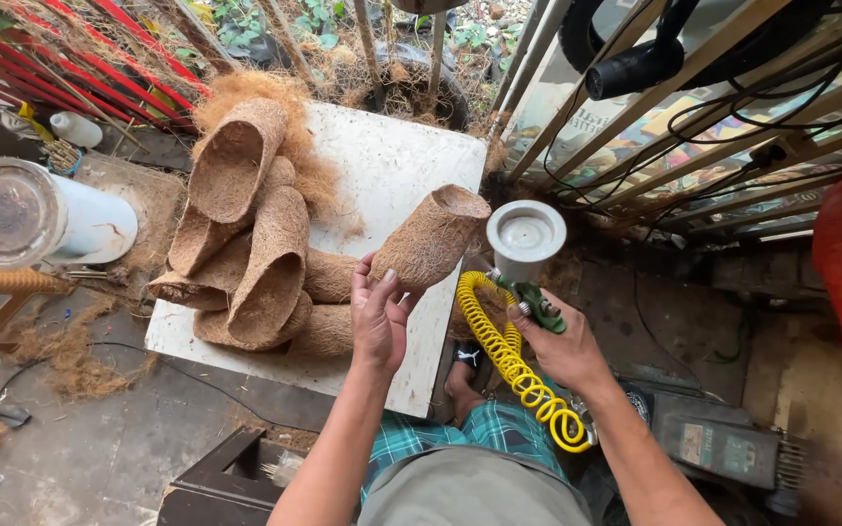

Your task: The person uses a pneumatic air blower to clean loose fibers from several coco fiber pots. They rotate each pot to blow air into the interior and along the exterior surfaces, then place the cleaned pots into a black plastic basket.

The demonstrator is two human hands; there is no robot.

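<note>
**Both hands loaded at the white board: fibre pot left, spray gun right**

Left hand (379, 314): fingers wrapped round the narrow end of a coir fibre pot (431, 239), thumb on the near side, grip closed on it. Forearm rises from the bottom of the view, wrist straight, palm turned toward the pot. The pot is held over the near right part of the white board (392, 161). Long axis runs from the hand up and to the right; the open mouth points away from the person, toward the board's far right corner. Whether the pot touches the board cannot be told.

Right hand (562, 346): fist closed round the handle of a green spray gun (538, 304), just off the board's right edge. Forearm enters from the lower right and angles up and left. The gun's white cup (525, 237) stands above the fist, lid up, close beside the pot's mouth but apart from it. A yellow coiled hose (514, 356) hangs from the gun and loops down along the board's near right corner.

On the board's left half: a heap of fibre pots (250, 248), lying on their sides and overlapping, mouths mostly facing away. Left of the board, well apart, a white cylinder (46, 219) lies on its side.
</note>
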